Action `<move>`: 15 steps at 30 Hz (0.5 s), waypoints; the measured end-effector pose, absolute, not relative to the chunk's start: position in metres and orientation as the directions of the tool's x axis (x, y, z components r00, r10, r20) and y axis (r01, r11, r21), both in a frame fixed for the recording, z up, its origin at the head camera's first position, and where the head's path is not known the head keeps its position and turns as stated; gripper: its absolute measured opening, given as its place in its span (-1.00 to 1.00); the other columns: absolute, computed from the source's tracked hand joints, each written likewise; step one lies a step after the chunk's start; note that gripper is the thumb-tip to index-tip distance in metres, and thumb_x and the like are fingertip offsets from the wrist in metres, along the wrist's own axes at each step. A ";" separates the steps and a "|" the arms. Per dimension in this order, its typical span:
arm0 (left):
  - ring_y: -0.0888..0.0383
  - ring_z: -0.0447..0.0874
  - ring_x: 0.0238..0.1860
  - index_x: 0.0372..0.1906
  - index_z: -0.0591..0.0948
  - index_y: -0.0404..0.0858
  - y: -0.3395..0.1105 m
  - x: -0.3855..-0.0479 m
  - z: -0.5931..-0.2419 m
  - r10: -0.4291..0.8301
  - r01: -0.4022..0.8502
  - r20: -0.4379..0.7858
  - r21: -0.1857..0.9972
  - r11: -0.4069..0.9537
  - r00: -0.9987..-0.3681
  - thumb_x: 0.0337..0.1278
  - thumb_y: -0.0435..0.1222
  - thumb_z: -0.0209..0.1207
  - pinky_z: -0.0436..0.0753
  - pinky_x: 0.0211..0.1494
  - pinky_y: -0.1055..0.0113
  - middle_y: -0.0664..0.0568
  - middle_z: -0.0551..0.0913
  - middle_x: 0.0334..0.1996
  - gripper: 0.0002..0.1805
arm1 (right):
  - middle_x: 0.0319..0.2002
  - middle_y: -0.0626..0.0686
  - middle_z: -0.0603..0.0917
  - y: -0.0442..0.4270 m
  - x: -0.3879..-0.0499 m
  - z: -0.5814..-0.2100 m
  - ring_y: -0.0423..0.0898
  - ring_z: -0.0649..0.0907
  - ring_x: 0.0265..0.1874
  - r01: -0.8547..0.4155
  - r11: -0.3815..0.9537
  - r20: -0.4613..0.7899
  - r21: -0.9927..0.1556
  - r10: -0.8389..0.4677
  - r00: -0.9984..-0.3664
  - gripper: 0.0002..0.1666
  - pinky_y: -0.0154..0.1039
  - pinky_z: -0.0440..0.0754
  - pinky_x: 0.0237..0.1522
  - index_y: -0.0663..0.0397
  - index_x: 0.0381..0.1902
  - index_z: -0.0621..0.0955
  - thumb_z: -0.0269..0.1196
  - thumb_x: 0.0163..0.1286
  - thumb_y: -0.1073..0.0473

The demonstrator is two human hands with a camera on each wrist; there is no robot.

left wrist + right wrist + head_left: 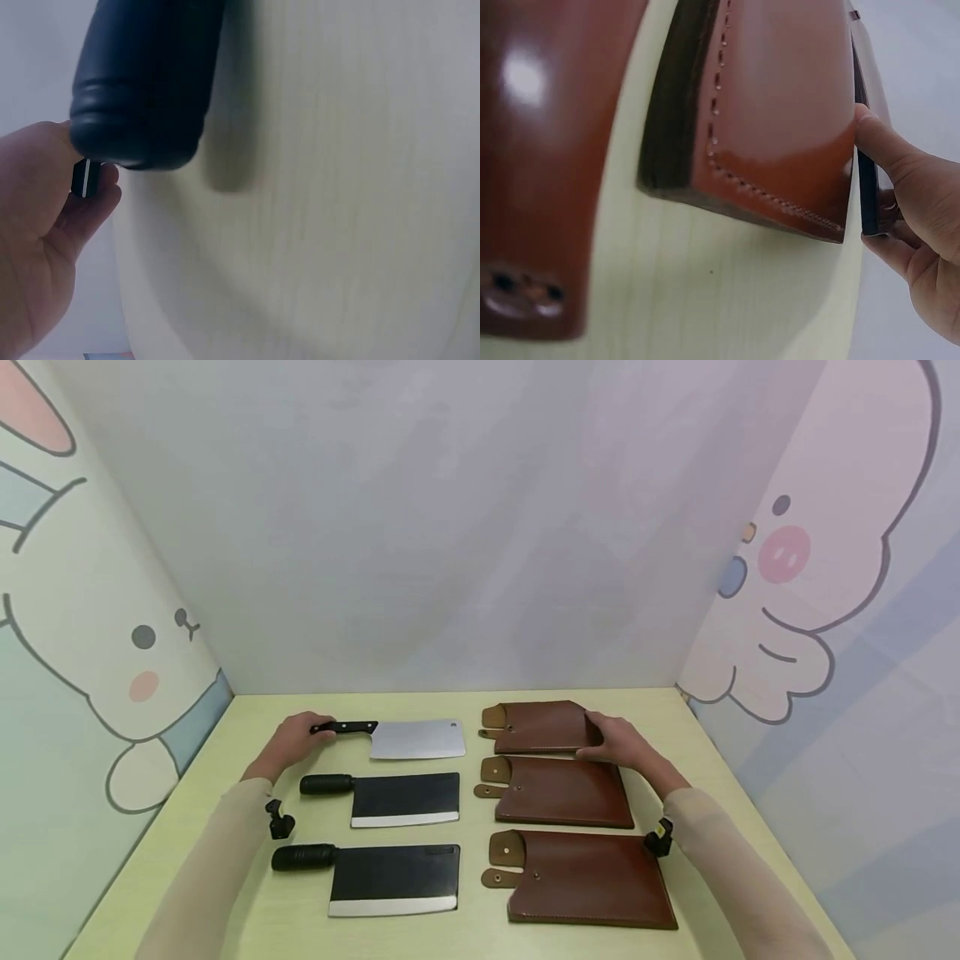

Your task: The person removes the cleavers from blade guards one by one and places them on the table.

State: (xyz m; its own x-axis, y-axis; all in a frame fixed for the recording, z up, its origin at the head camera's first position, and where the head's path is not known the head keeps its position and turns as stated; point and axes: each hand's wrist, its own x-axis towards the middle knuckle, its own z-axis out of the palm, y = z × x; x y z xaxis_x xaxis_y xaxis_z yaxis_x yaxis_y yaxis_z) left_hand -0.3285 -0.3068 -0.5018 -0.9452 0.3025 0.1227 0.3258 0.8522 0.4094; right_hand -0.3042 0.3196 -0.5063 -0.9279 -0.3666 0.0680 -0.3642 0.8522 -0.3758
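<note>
At the back left of the table lies a silver cleaver [418, 740] with a black riveted handle, its blade pointing right. My left hand [295, 743] holds the end of that handle between thumb and fingers; the left wrist view shows the handle's tip [86, 178] between them. Across from it, my right hand [619, 745] grips the right end of the rearmost brown leather cleaver sheath [542, 727]. In the right wrist view, thumb and fingers of the right hand [926, 217] sit on opposite sides of that sheath's edge [868, 195].
Two black-bladed cleavers, a middle one [406, 795] and a front one [395, 875], lie below the silver one. Two more sheaths, middle [564, 793] and front [592, 877], lie at right with snap straps. A wall [450, 527] stands behind the table.
</note>
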 end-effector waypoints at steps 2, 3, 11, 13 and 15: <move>-0.40 0.52 0.22 0.21 0.62 -0.45 -0.307 -0.328 -0.504 0.287 0.302 0.100 0.431 0.850 -0.953 0.41 -0.27 0.25 0.43 0.28 -0.29 -0.41 0.63 0.14 -0.58 | 0.25 0.37 0.57 0.320 -0.304 -0.508 0.31 0.59 0.19 -0.358 0.853 0.063 -0.381 -0.363 -0.930 0.11 0.21 0.56 0.15 0.37 0.47 0.33 0.51 0.22 -0.18; -0.40 0.51 0.23 0.23 0.61 -0.45 -0.307 -0.328 -0.505 0.280 0.289 0.087 0.440 0.850 -0.956 0.42 -0.26 0.24 0.42 0.29 -0.29 -0.41 0.62 0.16 -0.57 | 0.25 0.37 0.57 0.320 -0.304 -0.508 0.30 0.60 0.19 -0.355 0.853 0.059 -0.384 -0.361 -0.931 0.11 0.21 0.57 0.15 0.37 0.47 0.33 0.51 0.22 -0.19; -0.39 0.52 0.22 0.22 0.62 -0.43 -0.308 -0.328 -0.514 0.274 0.276 0.073 0.453 0.848 -0.959 0.38 -0.24 0.27 0.44 0.27 -0.28 -0.40 0.62 0.14 -0.56 | 0.24 0.38 0.57 0.321 -0.302 -0.513 0.29 0.60 0.20 -0.353 0.851 0.046 -0.390 -0.365 -0.930 0.08 0.19 0.58 0.16 0.39 0.47 0.34 0.50 0.24 -0.16; -0.40 0.51 0.21 0.23 0.62 -0.44 -0.307 -0.329 -0.515 0.273 0.276 0.073 0.452 0.848 -0.959 0.38 -0.24 0.27 0.43 0.27 -0.29 -0.41 0.62 0.14 -0.55 | 0.24 0.38 0.57 0.321 -0.303 -0.514 0.30 0.60 0.20 -0.357 0.850 0.052 -0.387 -0.366 -0.929 0.07 0.19 0.58 0.16 0.39 0.46 0.34 0.50 0.24 -0.16; -0.40 0.49 0.24 0.26 0.59 -0.44 -0.307 -0.330 -0.516 0.266 0.265 0.063 0.456 0.850 -0.962 0.39 -0.24 0.27 0.42 0.29 -0.29 -0.42 0.60 0.17 -0.53 | 0.24 0.37 0.57 0.321 -0.303 -0.514 0.29 0.60 0.20 -0.358 0.849 0.054 -0.389 -0.367 -0.929 0.07 0.19 0.58 0.16 0.38 0.47 0.34 0.50 0.24 -0.15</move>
